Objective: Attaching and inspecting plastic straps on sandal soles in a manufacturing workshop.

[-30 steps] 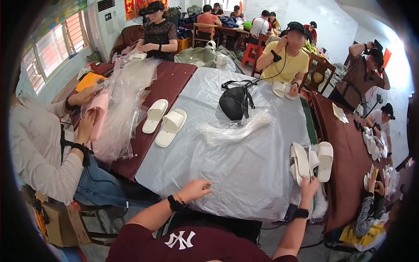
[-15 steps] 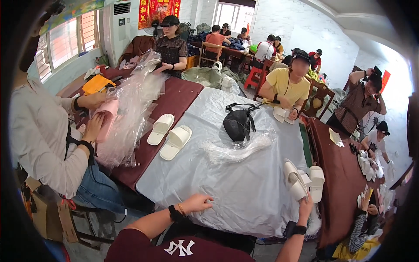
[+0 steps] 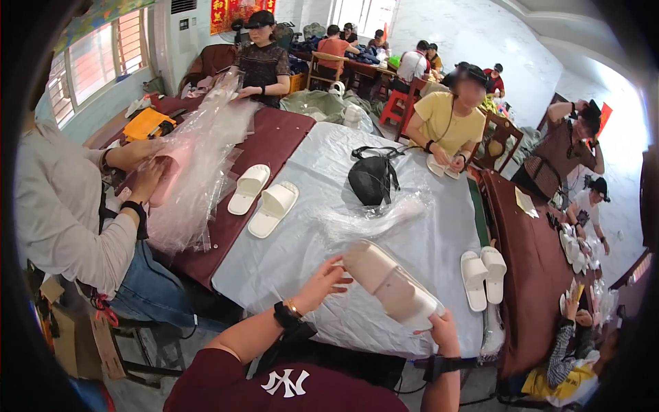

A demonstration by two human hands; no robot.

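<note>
Over the near part of the table, my right hand (image 3: 445, 331) grips the lower right end of white slipperwear, a slipper (image 3: 395, 285) blurred by motion; whether a second one lies against it I cannot tell. At its upper left end, my left hand (image 3: 322, 283) has its fingers spread, the tips at or close to the edge. A pair of white slippers (image 3: 483, 275) lies side by side at the table's right edge. Another white pair (image 3: 264, 199) sits at the left, by the seam with the dark red tabletop.
A bundle of clear ties (image 3: 371, 221) and a black bag (image 3: 371, 180) lie mid-table on the grey sheet (image 3: 288, 275). At left, a co-worker holds a pink slipper (image 3: 168, 180) beside clear plastic bags (image 3: 199, 185). Across, a person in yellow (image 3: 449, 130) handles white slippers.
My right hand has lifted the slipper from the right edge and brought it left, in front of me. My left hand has risen toward it, fingers now spread.
</note>
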